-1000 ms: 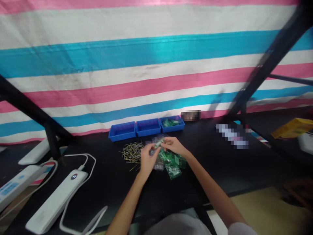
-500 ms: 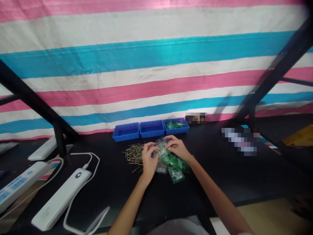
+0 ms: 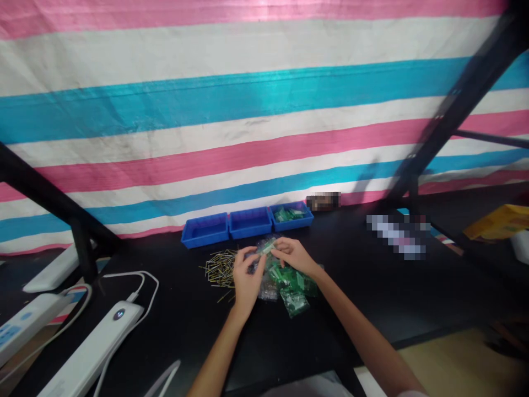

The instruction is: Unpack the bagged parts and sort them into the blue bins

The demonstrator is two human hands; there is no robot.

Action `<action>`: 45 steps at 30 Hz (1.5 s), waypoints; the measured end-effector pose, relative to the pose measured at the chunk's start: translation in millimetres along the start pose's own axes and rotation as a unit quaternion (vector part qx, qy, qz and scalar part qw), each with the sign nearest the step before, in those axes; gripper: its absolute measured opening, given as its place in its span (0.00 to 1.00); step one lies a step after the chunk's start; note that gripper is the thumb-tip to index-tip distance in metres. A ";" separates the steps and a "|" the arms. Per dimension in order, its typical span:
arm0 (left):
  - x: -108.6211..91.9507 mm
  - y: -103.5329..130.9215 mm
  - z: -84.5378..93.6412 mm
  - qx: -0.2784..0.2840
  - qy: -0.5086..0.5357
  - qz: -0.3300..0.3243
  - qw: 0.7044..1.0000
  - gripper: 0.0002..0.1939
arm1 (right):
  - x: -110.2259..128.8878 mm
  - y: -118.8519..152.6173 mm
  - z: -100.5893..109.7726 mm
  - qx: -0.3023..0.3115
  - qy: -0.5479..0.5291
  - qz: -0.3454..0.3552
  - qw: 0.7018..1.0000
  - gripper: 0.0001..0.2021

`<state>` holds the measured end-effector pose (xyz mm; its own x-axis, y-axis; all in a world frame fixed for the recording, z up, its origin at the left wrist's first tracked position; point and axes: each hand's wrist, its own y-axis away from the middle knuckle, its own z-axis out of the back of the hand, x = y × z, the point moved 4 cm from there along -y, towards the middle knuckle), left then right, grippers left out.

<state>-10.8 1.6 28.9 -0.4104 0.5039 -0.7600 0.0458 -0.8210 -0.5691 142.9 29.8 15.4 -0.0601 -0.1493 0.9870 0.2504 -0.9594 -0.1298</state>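
Observation:
My left hand [image 3: 246, 277] and my right hand [image 3: 294, 255] meet over a heap of small clear bags with green parts [image 3: 293, 284] on the black table [image 3: 372, 292]. Both hands pinch one small clear bag [image 3: 266, 246] between their fingertips, held just above the heap. A scatter of thin gold pins [image 3: 219, 267] lies to the left of my left hand. Three blue bins [image 3: 247, 223] stand in a row behind the hands; the right one holds green parts [image 3: 288, 214].
White power strips and a white device with cables [image 3: 93, 347] lie at the left. A striped pink, white and blue tarp [image 3: 248, 110] hangs behind the table. Black frame bars [image 3: 450, 110] cross both sides. A yellow object [image 3: 498, 219] sits at far right.
The hands lifted slightly from the heap and keep working the small bag between them. The view shifted a little.

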 end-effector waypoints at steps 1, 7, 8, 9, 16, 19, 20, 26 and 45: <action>-1.2 0.3 -0.4 0.001 0.003 0.002 1.000 0.06 | -1.2 -0.7 0.8 -0.006 0.000 -0.004 1.000 0.15; -12.3 2.1 -2.8 0.030 -0.001 0.010 0.999 0.08 | -10.4 -7.9 28.3 -0.141 -0.005 -0.009 0.990 0.18; -13.9 2.4 -3.1 0.034 -0.002 0.009 0.999 0.08 | -11.9 -8.2 36.2 -0.175 -0.007 -0.011 0.985 0.18; -15.3 2.8 -3.4 0.036 0.000 0.007 0.999 0.08 | -13.5 -7.9 44.5 -0.207 -0.009 -0.014 0.978 0.18; -18.7 4.8 -6.3 0.053 0.003 -0.002 0.999 0.08 | -26.7 -0.5 88.6 -0.345 -0.018 -0.048 0.937 0.22; -19.6 4.3 -5.4 0.050 0.001 -0.001 0.999 0.08 | -28.6 -2.1 94.5 -0.351 -0.013 -0.036 0.935 0.23; -20.1 3.8 -4.7 0.048 0.000 -0.001 0.999 0.08 | -29.0 -3.1 95.5 -0.354 -0.014 -0.034 0.935 0.23; -22.5 0.7 1.2 0.038 0.003 -0.003 0.999 0.08 | -30.9 -11.9 101.0 -0.380 -0.028 -0.020 0.924 0.29; -14.4 -0.7 3.8 0.030 -0.011 -0.005 0.999 0.08 | -6.9 -41.6 86.2 -0.330 0.519 0.071 0.786 0.18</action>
<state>-8.4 -6.1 41.5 -0.4302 0.5067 -0.7471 -0.0133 -0.8311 -0.5560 216.1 91.3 22.2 -0.9175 -0.0516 0.3944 -0.2097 -0.7797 -0.5899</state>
